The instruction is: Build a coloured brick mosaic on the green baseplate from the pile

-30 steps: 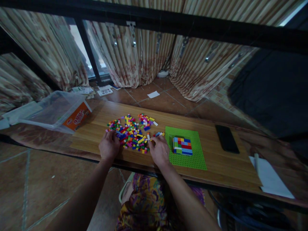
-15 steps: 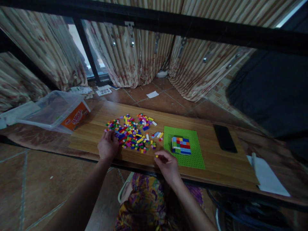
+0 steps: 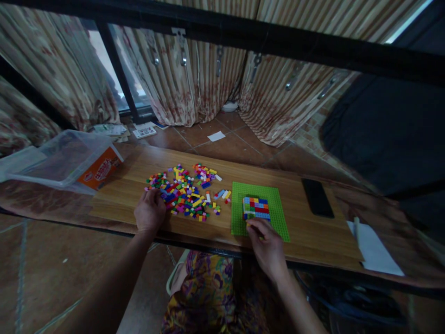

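Observation:
My right hand [image 3: 267,241] is closed in a pinch on a small yellow brick [image 3: 248,224], mostly hidden by the fingertips. It hovers by the near left corner of a block of joined bricks [image 3: 257,208] in red, blue, yellow and white. That block sits on a green baseplate [image 3: 280,218]. My left hand [image 3: 150,211] lies at the left edge of a pile of loose coloured bricks [image 3: 189,197], fingers curled in; whatever is between its fingertips is hidden.
A clear plastic box [image 3: 66,157] with an orange label stands at the far left. Right of the baseplate lies a black phone [image 3: 317,198]. White paper with a pen-like stick [image 3: 356,232] rests at the right end of the wooden board [image 3: 313,241].
My right hand picked the yellow brick from the pile's right edge and carried it right to the joined bricks. My left hand stayed by the pile. The view shifted slightly.

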`<move>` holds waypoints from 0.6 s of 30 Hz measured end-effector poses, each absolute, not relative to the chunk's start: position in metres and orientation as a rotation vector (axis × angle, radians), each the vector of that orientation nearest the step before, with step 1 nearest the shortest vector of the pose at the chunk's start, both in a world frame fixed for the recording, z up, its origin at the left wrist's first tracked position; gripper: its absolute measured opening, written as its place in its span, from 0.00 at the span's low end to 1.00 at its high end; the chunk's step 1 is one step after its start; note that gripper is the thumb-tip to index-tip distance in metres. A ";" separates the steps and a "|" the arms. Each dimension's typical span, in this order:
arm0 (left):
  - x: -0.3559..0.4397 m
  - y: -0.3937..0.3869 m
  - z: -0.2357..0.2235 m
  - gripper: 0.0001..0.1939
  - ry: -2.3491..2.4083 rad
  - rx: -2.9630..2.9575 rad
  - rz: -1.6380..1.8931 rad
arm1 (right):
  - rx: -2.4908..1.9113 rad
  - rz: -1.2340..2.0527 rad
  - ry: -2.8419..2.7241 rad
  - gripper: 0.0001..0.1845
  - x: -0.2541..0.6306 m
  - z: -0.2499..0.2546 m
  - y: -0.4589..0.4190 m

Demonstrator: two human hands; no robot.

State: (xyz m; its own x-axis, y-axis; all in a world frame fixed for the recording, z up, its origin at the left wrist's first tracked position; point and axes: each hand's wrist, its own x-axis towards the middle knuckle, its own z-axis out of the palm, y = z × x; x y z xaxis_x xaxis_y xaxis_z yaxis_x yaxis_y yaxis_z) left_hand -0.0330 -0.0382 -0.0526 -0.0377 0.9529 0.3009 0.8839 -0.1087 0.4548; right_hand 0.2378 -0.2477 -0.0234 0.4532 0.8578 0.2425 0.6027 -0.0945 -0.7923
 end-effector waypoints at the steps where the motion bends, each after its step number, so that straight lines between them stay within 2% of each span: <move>1: -0.033 -0.038 -0.053 0.14 2.010 2.093 0.838 | -1.810 0.289 -1.259 0.11 0.243 -0.024 -0.247; 7: -0.033 -0.038 -0.053 0.14 1.990 2.088 0.840 | -1.838 -0.041 -1.377 0.10 0.260 -0.027 -0.239; 18: -0.033 -0.038 -0.051 0.14 1.987 2.071 0.847 | -1.839 -0.253 -1.498 0.11 0.251 -0.052 -0.228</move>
State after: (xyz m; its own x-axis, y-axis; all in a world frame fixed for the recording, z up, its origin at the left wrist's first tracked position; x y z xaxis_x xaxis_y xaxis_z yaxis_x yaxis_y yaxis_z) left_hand -0.0331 -0.0384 -0.0513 -0.0359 0.9560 0.2910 0.8720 -0.1123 0.4765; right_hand 0.2513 -0.2283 -0.0523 0.2992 0.7638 0.5719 0.9091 -0.0460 -0.4141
